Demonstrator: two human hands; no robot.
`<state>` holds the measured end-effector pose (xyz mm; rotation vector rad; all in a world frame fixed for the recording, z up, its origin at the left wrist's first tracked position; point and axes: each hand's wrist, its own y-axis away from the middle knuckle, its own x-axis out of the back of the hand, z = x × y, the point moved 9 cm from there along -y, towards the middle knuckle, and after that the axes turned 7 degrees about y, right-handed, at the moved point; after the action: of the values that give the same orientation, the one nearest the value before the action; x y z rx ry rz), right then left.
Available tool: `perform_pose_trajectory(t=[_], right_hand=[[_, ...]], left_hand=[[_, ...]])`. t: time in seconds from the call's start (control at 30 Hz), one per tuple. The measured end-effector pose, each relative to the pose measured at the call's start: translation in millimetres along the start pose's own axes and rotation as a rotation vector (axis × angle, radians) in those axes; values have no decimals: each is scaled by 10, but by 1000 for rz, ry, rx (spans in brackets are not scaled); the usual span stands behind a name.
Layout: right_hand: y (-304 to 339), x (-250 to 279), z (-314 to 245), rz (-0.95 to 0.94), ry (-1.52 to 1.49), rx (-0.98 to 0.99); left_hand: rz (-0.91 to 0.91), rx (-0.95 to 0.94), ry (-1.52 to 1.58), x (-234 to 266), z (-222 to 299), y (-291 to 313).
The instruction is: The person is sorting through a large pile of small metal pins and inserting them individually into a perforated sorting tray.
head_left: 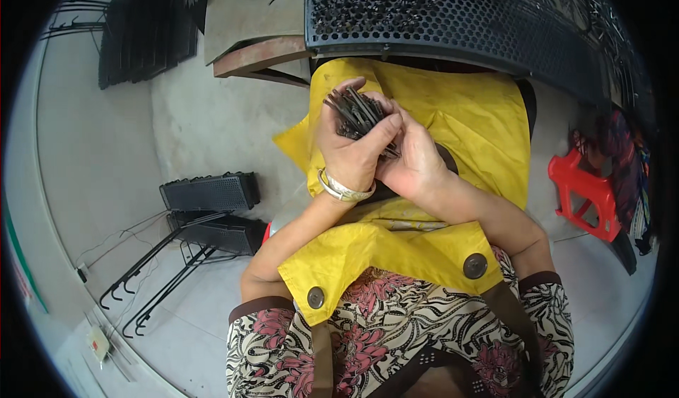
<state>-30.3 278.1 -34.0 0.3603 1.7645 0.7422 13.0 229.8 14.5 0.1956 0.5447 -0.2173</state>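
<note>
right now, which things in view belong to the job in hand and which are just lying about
Seemingly in use:
dark thin rods, cupped in left hand and right hand
perforated dark tray beyond them

Seemingly just lying about:
red plastic stool, right
black perforated racks on floor, left

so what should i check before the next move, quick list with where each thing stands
1. Both hands on the bundle of dark rods: ok, the left hand and right hand cup it together.
2. Rod ends level: not ok, they jut out unevenly at the upper left.
3. Bare holes in the black perforated tray: ok, many show along its near side.
4. Yellow apron over the lap: ok, spread beneath the hands.
5. Bracelet clear of the rods: ok, it sits at the left wrist, apart from them.
6. Rod count: cannot tell, they overlap.
</note>
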Motion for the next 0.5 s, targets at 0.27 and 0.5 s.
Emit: perform_pose_trajectory(t=[0.27,0.5], right_hand=[[-9,-6,-207,-344,-179,25],[72,0,-479,-341,-145,112]], left_hand=[[-76,26,-130,-239,-47,-7],[-314,8,-197,-568,-183,-64]])
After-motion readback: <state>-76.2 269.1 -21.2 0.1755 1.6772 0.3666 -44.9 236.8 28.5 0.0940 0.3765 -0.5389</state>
